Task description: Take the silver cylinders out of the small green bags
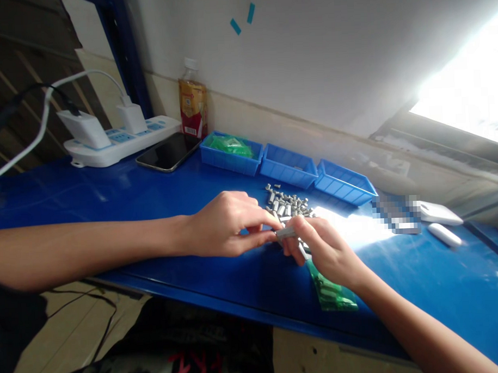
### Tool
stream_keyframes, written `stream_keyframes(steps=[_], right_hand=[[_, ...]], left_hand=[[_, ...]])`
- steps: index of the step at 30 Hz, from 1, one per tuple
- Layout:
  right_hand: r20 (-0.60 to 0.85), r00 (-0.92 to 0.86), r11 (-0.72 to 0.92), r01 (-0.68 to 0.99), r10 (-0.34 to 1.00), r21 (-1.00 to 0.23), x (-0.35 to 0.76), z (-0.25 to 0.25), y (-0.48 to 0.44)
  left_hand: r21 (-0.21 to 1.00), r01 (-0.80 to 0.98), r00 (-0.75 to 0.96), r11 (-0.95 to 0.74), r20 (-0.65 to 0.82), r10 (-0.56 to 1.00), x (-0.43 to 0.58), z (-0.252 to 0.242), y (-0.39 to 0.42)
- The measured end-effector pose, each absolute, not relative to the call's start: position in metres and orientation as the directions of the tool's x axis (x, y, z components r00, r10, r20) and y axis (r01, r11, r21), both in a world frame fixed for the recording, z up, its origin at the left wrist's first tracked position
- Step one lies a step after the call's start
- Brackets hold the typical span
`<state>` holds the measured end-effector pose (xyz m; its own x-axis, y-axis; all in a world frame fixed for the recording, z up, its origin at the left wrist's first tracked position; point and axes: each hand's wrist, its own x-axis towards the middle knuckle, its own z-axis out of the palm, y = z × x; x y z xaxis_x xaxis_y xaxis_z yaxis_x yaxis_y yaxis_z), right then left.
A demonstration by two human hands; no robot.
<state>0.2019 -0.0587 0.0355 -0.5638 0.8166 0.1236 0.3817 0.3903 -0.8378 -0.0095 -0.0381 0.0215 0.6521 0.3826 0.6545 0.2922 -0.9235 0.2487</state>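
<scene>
Between the thumb and fingers of my right hand (331,251) is a silvery metal standoff (286,232), lying roughly level. My left hand (228,222) is closed in a pinch at the standoff's left end; whatever its fingertips hold there is too small to make out. Just behind the hands lies a loose pile of metal screws and standoffs (288,205) on the blue table. A green plastic bag (336,295) with metal parts inside lies under and in front of my right hand, partly hidden by it.
Along the wall stand a blue bin with green bags (232,164), a second blue bin (287,173) and a third blue bin (345,191). To the left are a phone (169,153), a drink bottle (193,104) and a power strip (109,153). White objects (440,212) lie at the right.
</scene>
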Motion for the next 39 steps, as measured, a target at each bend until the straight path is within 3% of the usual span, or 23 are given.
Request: stream_keyframes(steps=[9,18,22,27,30,36,39], right_hand=[[0.100,-0.575,0.364,0.366,0.812,-0.856,0.201,0.039,-0.058],[0.183,-0.565,0.432,0.347,0.805,-0.832,0.201,0.031,-0.058],[0.298,-0.534,0.548,0.402,0.791,-0.733,0.204,0.026,-0.056],[0.512,-0.496,0.713,0.512,0.701,-0.480,0.206,0.023,-0.050],[0.558,-0.525,0.760,0.523,0.643,-0.385,0.209,0.026,-0.046],[0.667,-0.455,0.731,0.651,0.590,-0.203,0.226,0.030,-0.028],[0.752,-0.347,0.638,0.759,0.561,-0.126,0.234,0.036,-0.006]], left_hand=[[0.219,0.310,0.655,-0.925,0.656,0.375,-0.009,0.022,-0.037],[0.507,0.333,0.581,-0.795,0.553,0.597,-0.009,0.023,-0.039],[0.579,0.342,0.551,-0.740,0.515,0.657,-0.009,0.021,-0.036],[0.625,0.324,0.570,-0.710,0.470,0.674,-0.009,0.019,-0.032],[0.637,0.321,0.591,-0.701,0.443,0.674,-0.008,0.018,-0.029],[0.636,0.372,0.607,-0.676,0.385,0.696,-0.007,0.012,-0.022],[0.555,0.372,0.649,-0.744,0.417,0.636,-0.008,0.008,-0.016]])
